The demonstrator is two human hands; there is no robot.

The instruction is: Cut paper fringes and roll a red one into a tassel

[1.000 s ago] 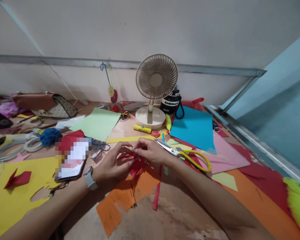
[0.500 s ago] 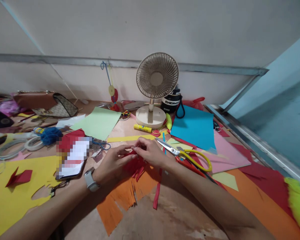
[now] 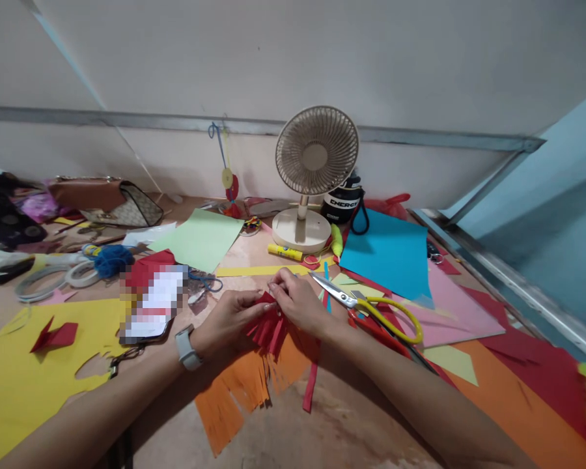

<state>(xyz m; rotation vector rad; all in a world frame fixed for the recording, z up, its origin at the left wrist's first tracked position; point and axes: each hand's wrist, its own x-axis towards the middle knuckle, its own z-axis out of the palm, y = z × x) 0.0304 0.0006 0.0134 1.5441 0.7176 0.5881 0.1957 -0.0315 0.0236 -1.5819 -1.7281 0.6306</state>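
Observation:
A piece of fringed red paper [image 3: 269, 331] is pinched between my two hands, its cut strips hanging down. My left hand [image 3: 232, 322], with a grey watch on the wrist, grips its left side with thumb and fingers. At the top edge, the fingers of my right hand [image 3: 295, 299] press together on it, partly hiding it. Below lies fringed orange paper [image 3: 224, 410] on the table. A narrow red strip [image 3: 311, 387] rests under my right wrist. Yellow-handled scissors [image 3: 385, 318] lie just right of my right hand, blades pointing to the upper left.
A small fan [image 3: 317, 156] stands at the back beside a black bottle [image 3: 342, 203]. A yellow glue stick [image 3: 284, 252] lies before it. Blue paper [image 3: 390, 254] and pink paper [image 3: 463, 306] are on the right. A phone [image 3: 156, 303], yellow paper [image 3: 19, 391] and blue yarn [image 3: 113, 260] lie left.
The view has shifted slightly, so the table things appear farther right. More of the red fringe shows between my hands, which keep their grip on it.

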